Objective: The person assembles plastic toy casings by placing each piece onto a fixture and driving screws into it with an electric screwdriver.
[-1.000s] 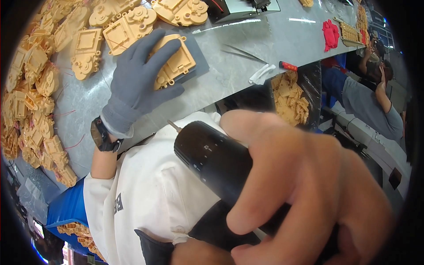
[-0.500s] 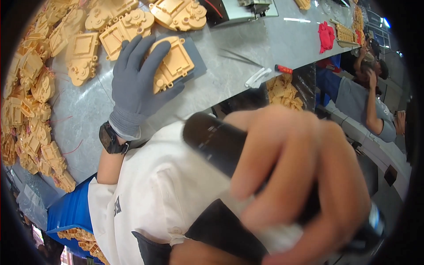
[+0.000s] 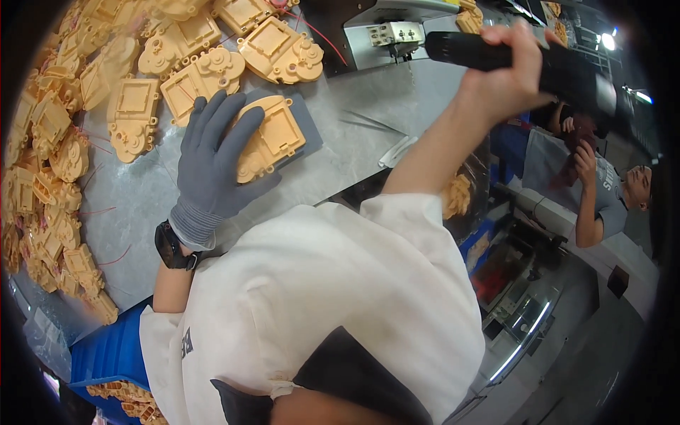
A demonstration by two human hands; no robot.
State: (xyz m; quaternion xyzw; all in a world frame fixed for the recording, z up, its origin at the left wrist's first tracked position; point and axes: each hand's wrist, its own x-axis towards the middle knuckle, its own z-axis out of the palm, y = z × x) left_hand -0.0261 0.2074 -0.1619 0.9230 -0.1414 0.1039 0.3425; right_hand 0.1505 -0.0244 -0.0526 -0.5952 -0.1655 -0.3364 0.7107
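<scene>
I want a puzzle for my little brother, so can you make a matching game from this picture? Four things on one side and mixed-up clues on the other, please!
Things:
1. Tweezers
2. Left hand
3. Blue bin
4. Right hand

Clues:
A. In a grey glove, touching a tan part
B. Bare, gripping a black tool
C. Lying on the grey table
D. At the lower left of the picture, with tan pieces inside

Right pairs:
1-C, 2-A, 3-D, 4-B

The gloved left hand (image 3: 211,159) partly hides a yellow casing (image 3: 278,139).
</scene>
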